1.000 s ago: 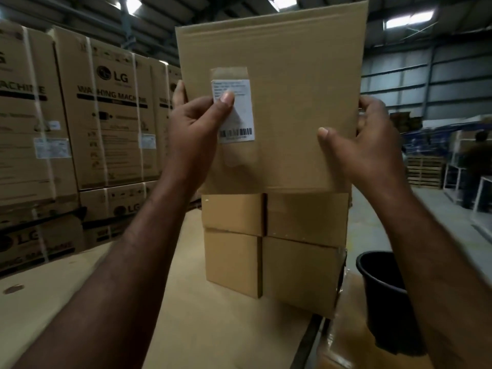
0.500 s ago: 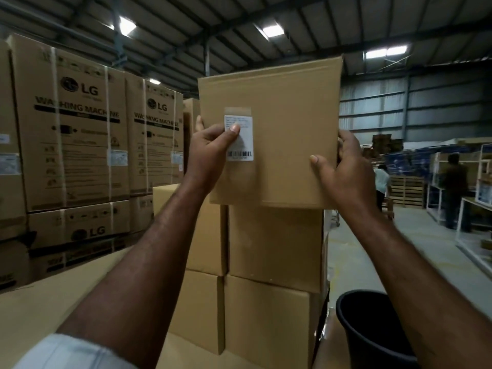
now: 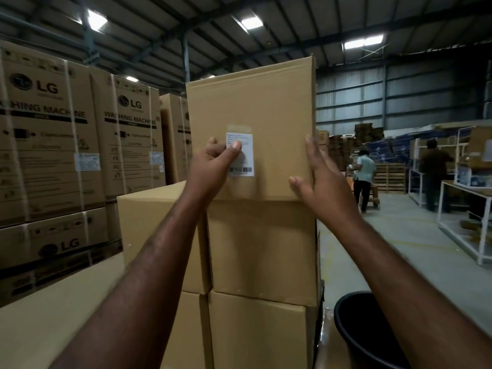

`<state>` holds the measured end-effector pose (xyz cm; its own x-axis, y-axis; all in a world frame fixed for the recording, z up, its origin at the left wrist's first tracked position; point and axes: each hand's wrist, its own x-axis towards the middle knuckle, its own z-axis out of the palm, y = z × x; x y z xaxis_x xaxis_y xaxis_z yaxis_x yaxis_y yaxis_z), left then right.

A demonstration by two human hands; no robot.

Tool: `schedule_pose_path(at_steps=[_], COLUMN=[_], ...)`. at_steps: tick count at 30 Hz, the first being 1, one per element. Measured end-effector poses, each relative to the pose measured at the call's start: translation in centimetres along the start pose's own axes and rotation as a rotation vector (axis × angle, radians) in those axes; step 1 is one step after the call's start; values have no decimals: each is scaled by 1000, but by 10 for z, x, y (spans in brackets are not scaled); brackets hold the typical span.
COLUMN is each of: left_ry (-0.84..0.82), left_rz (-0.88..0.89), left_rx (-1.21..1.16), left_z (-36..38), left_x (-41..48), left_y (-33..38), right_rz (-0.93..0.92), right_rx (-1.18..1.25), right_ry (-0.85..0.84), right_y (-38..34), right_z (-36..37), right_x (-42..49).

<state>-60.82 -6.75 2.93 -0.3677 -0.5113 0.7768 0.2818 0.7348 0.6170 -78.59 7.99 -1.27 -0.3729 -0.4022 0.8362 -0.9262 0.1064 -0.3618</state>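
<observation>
1. We have the top carton (image 3: 255, 107) at 12 o'clock, resting on the right column of the carton stack (image 3: 263, 249).
2. Our left hand (image 3: 213, 166) lies on its front face, fingers curled, thumb pressing the white label (image 3: 241, 158); we cannot tell whether it grips anything.
3. Our right hand (image 3: 319, 179) is flat against the carton's 3 o'clock edge, fingers straight, thumb on the front.
4. A black bucket (image 3: 364, 328) stands at 5 o'clock; washing machine cartons (image 3: 53, 134) stand at 9 o'clock.

A warehouse: stacked washing-machine cartons (image 3: 53, 134) at nine o'clock, wooden pallets (image 3: 388, 177) and metal racks (image 3: 466, 209) at three, steel roof (image 3: 292, 12) overhead.
</observation>
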Motion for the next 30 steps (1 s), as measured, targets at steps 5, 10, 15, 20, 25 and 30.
schedule_pose_path(at_steps=[5,10,15,20,25,30], left_ry=[-24,-46,-187,-361,-460,-546], left_rz=[-14,-4,-40,-39,-99,-312], left_rx=[-19,53,32,86,-27,-76], left_z=[17,25,51,106,174,233], left_x=[-14,-25,-51,-76,-105,-130], left_y=[-18,-35,-14,8,4,-29], right_rz=[18,2,-84,80,293,492], right_rx=[36,56,166,622,897,862], right_ry=[-8,51,306,113,-191,-296], right_y=[22,32,30,33,86,142], right_z=[15,25,20,-34,-79,-90], right_x=[2,-7,-25,-40,-61,-93])
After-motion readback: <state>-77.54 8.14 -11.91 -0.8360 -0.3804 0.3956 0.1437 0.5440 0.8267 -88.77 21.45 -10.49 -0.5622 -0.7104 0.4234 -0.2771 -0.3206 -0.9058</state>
